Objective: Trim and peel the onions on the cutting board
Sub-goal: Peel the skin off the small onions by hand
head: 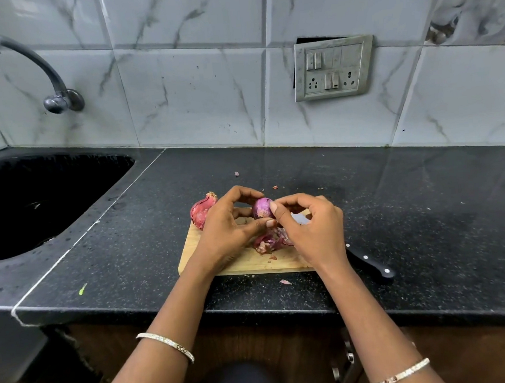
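A purple, mostly peeled onion (261,208) is held just above the wooden cutting board (244,263). My left hand (226,223) grips it from the left, thumb under it. My right hand (307,226) pinches at the onion's right side with thumb and forefinger. A second onion (202,211), still in its red-brown skin, lies at the board's far left corner. Loose purple peels (271,241) lie in a heap on the board below the held onion.
A black-handled knife (371,265) lies on the counter right of the board, its blade hidden by my right hand. A black sink (37,203) is sunk in at the left under a wall tap (43,74). Small peel scraps (285,281) dot the dark counter.
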A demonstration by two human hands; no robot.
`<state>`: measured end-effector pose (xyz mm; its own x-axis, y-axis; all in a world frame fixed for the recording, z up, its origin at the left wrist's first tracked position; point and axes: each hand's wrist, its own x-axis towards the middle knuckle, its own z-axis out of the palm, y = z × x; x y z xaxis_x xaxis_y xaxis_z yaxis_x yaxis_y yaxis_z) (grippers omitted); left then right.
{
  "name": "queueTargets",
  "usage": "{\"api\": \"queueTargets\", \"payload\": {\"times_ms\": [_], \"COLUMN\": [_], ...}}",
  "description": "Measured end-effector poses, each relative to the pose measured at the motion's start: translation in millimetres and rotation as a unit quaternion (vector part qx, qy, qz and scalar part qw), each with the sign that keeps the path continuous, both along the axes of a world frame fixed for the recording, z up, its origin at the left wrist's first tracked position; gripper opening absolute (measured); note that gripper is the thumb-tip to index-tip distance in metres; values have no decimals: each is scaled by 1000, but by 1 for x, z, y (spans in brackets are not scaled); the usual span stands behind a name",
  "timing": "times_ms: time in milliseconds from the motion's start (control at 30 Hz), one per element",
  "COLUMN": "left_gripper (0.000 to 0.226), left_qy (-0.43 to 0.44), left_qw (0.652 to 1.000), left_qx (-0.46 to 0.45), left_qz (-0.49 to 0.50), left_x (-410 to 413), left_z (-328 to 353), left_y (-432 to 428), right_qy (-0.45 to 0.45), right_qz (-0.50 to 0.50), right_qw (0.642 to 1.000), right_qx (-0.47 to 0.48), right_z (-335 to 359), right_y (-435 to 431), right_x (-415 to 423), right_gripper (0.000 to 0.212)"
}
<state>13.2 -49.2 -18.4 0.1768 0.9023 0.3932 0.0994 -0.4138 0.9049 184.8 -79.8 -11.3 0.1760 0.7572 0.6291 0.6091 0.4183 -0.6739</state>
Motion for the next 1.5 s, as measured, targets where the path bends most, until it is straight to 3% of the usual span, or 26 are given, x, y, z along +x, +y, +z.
{"api": "queueTargets", "payload": {"times_ms": [167,733,1000,1500], "left_gripper": [53,50,50,45], "left_qy": [20,2,1,-29], "left_qw": [1000,1000,1000,998], "left_qx": [9,12,19,5], "left_qz": [4,0,-6,-59], "left_x": [-1,1,1,0], "left_z": [3,3,1,0], "left_y": [-4,-3,-1,-1], "right_qy": [12,8,15,-10], "right_qz": [8,-19,7,-50], "right_qw": [1000,999,1000,999], "right_qx": [9,30,19,8], "right_z": [-3,0,0,-2], "right_y": [4,2,1,2], "right_x": [2,1,0,-1], "right_gripper": [3,10,3,8]}}
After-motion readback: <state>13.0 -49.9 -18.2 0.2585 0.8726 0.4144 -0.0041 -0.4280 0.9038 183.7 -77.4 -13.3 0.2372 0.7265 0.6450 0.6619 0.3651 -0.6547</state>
